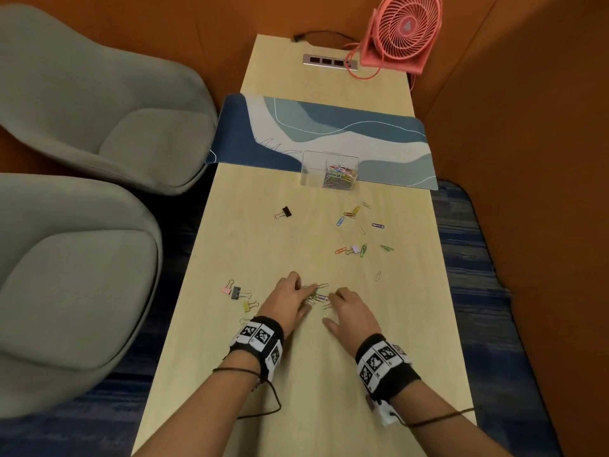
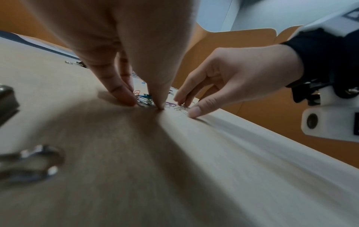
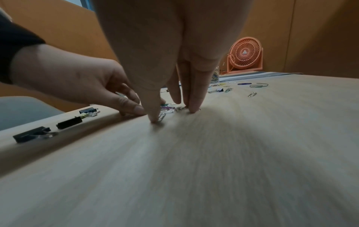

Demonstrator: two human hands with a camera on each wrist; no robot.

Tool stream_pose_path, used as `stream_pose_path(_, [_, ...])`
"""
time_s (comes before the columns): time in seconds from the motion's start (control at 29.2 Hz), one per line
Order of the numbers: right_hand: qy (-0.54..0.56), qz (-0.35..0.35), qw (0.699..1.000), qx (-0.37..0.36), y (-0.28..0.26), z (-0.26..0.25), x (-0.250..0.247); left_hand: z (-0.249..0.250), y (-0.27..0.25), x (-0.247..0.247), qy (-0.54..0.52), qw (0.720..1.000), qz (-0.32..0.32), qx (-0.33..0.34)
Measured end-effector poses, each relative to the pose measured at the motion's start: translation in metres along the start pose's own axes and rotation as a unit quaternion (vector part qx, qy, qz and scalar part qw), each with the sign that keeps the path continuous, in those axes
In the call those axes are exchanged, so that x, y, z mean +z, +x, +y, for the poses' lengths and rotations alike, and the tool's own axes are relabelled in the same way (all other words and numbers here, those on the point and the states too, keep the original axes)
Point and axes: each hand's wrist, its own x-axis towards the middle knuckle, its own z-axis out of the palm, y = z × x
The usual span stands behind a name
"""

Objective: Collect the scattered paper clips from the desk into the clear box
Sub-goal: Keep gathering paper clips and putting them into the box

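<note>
A small heap of coloured paper clips (image 1: 317, 296) lies on the desk (image 1: 296, 374) between both hands. The left hand (image 1: 288, 300) pinches its side of the heap with fingertips (image 2: 126, 98) on the wood. The right hand (image 1: 351, 313) stands on straight, spread fingers (image 3: 194, 106), touching clips, thumb down. More loose clips (image 1: 359, 232) lie beyond the right hand, and past them stands the clear box (image 1: 329, 171), partly filled.
</note>
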Motion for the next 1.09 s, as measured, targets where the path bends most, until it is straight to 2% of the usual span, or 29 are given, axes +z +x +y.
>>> stream_pose_path(0.14, [-0.001, 0.013, 1.000, 0.010, 0.006, -0.009, -0.001, 0.004, 0.004, -0.002, -0.033, 0.998, 0.036, -0.025])
stream_pose_path(0.34, [-0.055, 0.015, 0.998, -0.005, 0.025, -0.025, -0.001, 0.000, 0.006, -0.008, -0.060, 0.996, 0.050, -0.036])
stream_pose_path(0.55, [-0.127, -0.027, 0.991, -0.023, 0.037, -0.034, -0.012, -0.007, 0.005, -0.006, -0.097, 0.992, 0.075, -0.038])
stream_pose_path(0.82, [-0.211, -0.091, 0.972, -0.053, 0.055, -0.041, -0.031, 0.005, 0.012, -0.006, -0.017, 0.998, 0.036, -0.049])
stream_pose_path(0.99, [-0.196, -0.100, 0.975, -0.045, 0.065, -0.035, -0.041, 0.014, 0.014, -0.005, 0.007, 0.999, 0.017, -0.044])
stream_pose_path(1.09, [-0.085, -0.068, 0.994, 0.019, 0.072, -0.019, -0.045, 0.012, 0.023, -0.005, -0.013, 0.999, 0.024, -0.043])
